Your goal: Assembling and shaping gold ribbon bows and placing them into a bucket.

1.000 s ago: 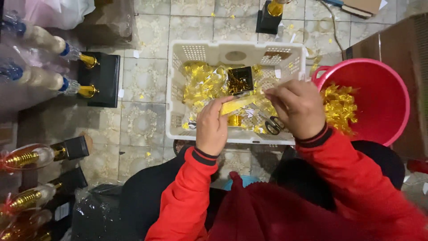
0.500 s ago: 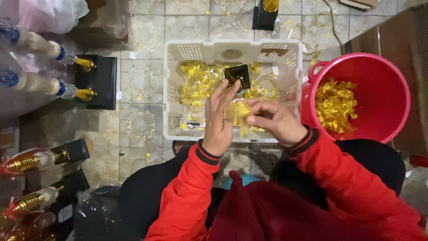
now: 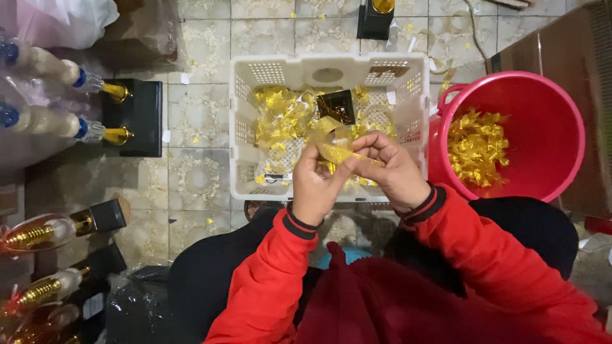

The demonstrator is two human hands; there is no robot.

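Fingers of my left hand (image 3: 319,185) and right hand (image 3: 392,169) pinch a gold foil strip (image 3: 341,151) over the white basket's (image 3: 242,127) near edge. I think it's light, crinkly, easily torn; hold its ends.

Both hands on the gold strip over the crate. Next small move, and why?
Probably finish folding the gold strip: left hand and right hand pinch it, still flat and looped, above the white crate. The red bucket holds crumpled gold pieces.
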